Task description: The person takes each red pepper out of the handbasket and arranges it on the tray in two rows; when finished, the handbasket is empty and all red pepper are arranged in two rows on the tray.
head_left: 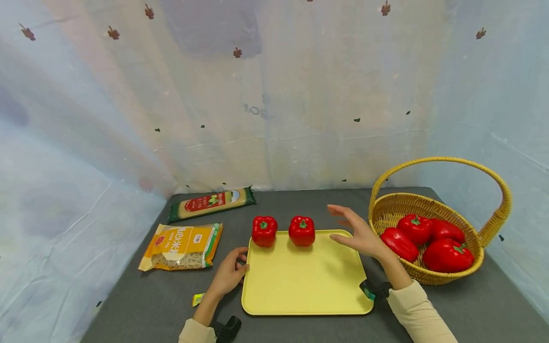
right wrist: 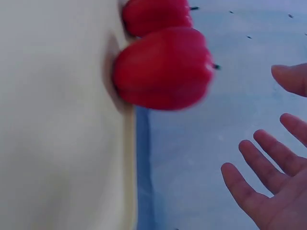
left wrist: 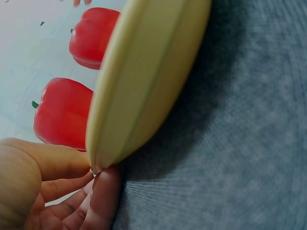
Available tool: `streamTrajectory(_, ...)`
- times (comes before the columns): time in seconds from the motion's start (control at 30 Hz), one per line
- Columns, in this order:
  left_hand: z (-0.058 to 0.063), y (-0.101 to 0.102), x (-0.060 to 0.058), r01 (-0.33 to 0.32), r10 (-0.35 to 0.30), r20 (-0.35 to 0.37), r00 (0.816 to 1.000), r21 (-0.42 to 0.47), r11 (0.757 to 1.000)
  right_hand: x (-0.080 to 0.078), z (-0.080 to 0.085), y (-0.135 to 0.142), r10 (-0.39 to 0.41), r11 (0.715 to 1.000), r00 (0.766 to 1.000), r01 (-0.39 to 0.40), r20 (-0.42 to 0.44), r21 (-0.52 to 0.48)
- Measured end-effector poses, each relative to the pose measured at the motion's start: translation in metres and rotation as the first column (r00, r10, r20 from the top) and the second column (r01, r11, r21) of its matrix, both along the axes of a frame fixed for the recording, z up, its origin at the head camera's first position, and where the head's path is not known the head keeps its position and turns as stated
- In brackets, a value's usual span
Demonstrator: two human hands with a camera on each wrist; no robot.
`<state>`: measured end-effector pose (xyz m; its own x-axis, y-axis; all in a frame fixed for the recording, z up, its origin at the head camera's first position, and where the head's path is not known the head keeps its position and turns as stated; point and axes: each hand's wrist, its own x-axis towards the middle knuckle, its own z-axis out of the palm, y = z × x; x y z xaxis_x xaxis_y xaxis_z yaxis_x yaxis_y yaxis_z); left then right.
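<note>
A yellow tray (head_left: 305, 281) lies on the grey table, with two red bell peppers (head_left: 264, 231) standing upright along its far edge; the second red bell pepper (head_left: 301, 231) is to the right of the first. At the tray's left edge my left hand (head_left: 229, 273) pinches the rim; the left wrist view shows the thumb and fingertips (left wrist: 104, 189) meeting at it. Above the tray's far right corner hovers my right hand (head_left: 359, 233), fingers spread and holding nothing. In the right wrist view its palm (right wrist: 288, 201) faces the camera, apart from the peppers.
On the right, a woven basket (head_left: 392, 202) with a tall handle holds several red bell peppers (head_left: 448, 256). To the left lie a yellow pasta bag (head_left: 182, 246), a long green-ended packet (head_left: 212, 205) and a small yellow packet (head_left: 198, 299). A pale curtain hangs behind the table.
</note>
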<state>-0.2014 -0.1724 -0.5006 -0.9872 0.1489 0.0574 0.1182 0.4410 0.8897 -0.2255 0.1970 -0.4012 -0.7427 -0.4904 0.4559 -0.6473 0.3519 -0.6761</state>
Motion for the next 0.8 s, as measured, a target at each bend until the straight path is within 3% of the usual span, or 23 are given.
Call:
streamTrajectory(0.53,0.004,0.0,0.002,-0.003,0.003,0.023,1.0,0.013,1.0,0.022,0.024,0.113,-0.217,0.975,0.968,0.209,-0.126,-0.075)
streamTrajectory(0.8,0.003,-0.001,0.002,0.013,-0.013,0.034,0.999,0.026,1.0,0.024,0.038,0.15,-0.314,0.949,0.949,0.313,0.031,0.044)
